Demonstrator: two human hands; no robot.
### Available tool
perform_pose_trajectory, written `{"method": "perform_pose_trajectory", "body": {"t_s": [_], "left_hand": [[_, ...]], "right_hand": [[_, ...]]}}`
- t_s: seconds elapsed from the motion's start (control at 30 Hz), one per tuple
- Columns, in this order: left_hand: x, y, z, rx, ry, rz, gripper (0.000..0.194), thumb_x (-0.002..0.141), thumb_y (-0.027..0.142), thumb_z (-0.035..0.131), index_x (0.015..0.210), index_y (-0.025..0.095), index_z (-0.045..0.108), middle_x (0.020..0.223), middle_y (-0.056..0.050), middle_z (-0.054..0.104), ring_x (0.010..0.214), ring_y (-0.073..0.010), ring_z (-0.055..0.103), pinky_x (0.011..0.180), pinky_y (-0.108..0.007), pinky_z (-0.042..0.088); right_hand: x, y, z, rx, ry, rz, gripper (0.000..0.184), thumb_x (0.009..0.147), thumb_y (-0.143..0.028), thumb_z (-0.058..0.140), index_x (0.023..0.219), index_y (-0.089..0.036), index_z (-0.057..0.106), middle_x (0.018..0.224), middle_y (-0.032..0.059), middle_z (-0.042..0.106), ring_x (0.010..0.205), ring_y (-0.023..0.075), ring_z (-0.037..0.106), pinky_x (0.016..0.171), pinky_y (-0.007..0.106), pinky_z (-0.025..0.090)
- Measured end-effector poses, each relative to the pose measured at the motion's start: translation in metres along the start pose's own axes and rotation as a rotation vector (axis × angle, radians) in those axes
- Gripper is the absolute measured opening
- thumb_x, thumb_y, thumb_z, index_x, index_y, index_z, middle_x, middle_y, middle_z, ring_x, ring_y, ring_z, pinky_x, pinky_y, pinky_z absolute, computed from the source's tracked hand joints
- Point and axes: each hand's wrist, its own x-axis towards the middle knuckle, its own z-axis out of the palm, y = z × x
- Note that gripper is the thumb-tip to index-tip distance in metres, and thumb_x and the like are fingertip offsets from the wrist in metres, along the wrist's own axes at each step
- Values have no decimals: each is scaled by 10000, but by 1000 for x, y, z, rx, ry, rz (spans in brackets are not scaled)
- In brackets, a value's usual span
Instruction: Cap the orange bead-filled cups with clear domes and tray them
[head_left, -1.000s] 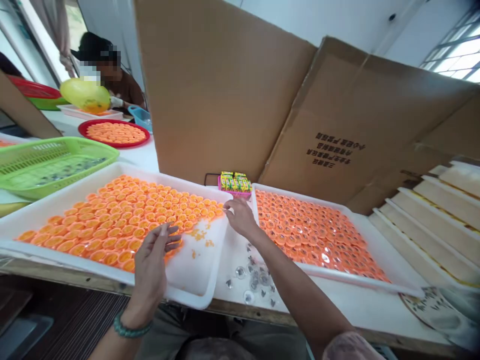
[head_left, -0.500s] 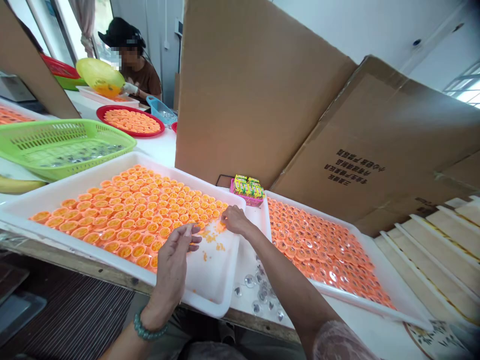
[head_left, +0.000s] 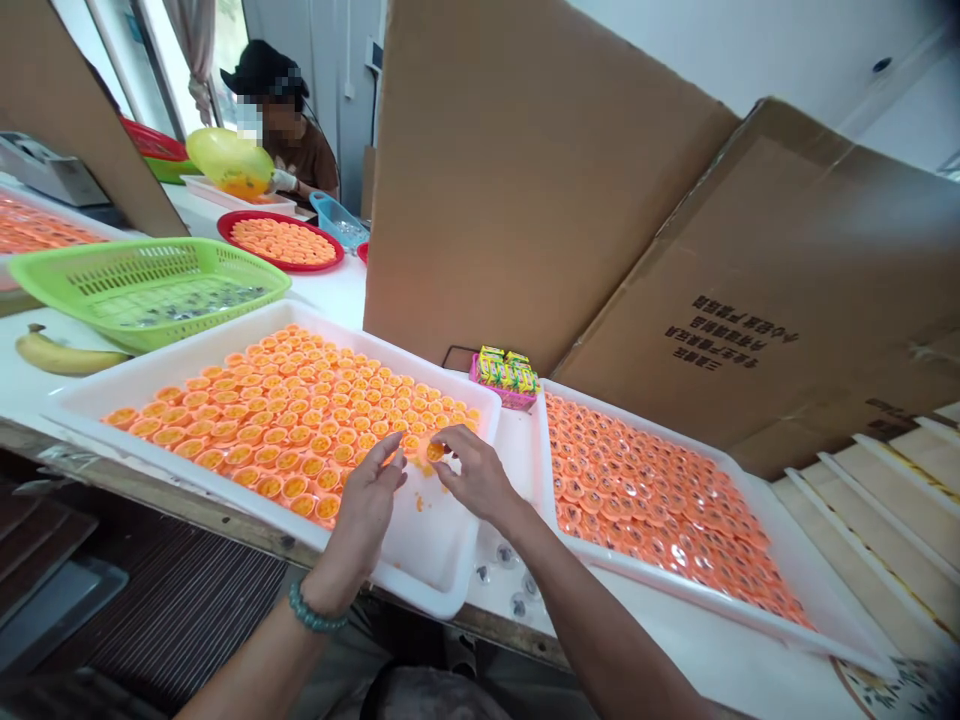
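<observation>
My right hand pinches a small orange cup with yellow-orange filling, above the white tray. To its left, my left hand hovers over the tray's near side, thumb and fingers drawn together. Something pale shows at its thumb tip, too small to make out. Rows of filled orange cups cover most of the tray. Loose yellow-orange crumbs lie on its bare right part. Beside the tray, several clear domed pieces with dark marks rest on the table, partly behind my right forearm.
A second white tray at right holds orange cups under clear tops. A pink basket of yellow-green packets stands behind. At left are a green basket, a banana and a red tray. Cardboard rises behind; a person works beyond.
My right hand has lifted from the tray's far right side and come left, with an orange cup now showing in its fingers. The whole view has shifted slightly.
</observation>
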Motion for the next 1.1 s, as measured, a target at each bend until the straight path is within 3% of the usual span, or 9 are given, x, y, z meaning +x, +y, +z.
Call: {"method": "perform_pose_trajectory", "body": {"t_s": [0.13,0.23,0.37,0.47,0.63,0.83,0.97,1.1], "left_hand": [[-1,5,2,-17,-167,-107,384,693,402,679,1003,176,688,1085,-103,655,962,-228,605,841,-358,487],[-3,9,2,20,-260,-155,368,643,415,716,892,144,717,917,-105,698,853,-225,628,795,-359,505],[-3,10,2,52,-314,-175,337,646,393,722,872,143,728,864,-104,709,868,-231,633,822,-374,502],[-4,8,1,80,-296,-142,307,650,378,720,849,144,732,855,-96,713,872,-234,637,830,-376,504],[-6,4,1,86,-215,-81,310,665,355,714,883,135,725,813,-70,718,821,-216,651,862,-377,499],[-6,2,-2,130,-252,-21,298,720,358,671,934,155,719,900,-66,719,899,-227,642,866,-356,501],[-6,2,-3,86,-233,-39,302,713,346,677,932,143,717,897,-71,718,901,-227,638,871,-359,499],[-7,5,-1,63,-225,-60,320,704,327,686,955,131,710,891,-73,716,852,-213,644,858,-356,501]], "right_hand": [[-19,-18,2,157,106,-128,263,817,-141,525,1052,-217,614,1054,73,636,1000,175,584,857,322,483],[-29,-21,6,192,149,-127,278,855,-157,513,1089,-247,634,1109,67,636,1028,170,595,869,320,501],[-40,-19,12,130,253,-110,305,886,-160,490,1127,-289,626,1118,54,643,1014,167,607,843,326,527],[-50,-19,15,49,301,-138,311,892,-136,466,1115,-275,632,1072,60,660,979,168,614,830,323,534],[-59,-25,14,0,257,-191,317,889,-92,434,1106,-223,624,1009,79,662,941,173,603,811,315,529],[-47,-34,11,-55,288,-90,367,876,-185,513,1240,-226,526,1093,103,608,1013,218,550,864,383,505],[-46,-35,12,-120,263,-153,335,879,-104,464,1172,-223,573,1090,99,609,1008,216,534,868,391,491],[-56,-37,12,-47,275,-148,232,863,-107,502,1028,-208,631,962,83,635,912,194,563,787,357,507]]}}
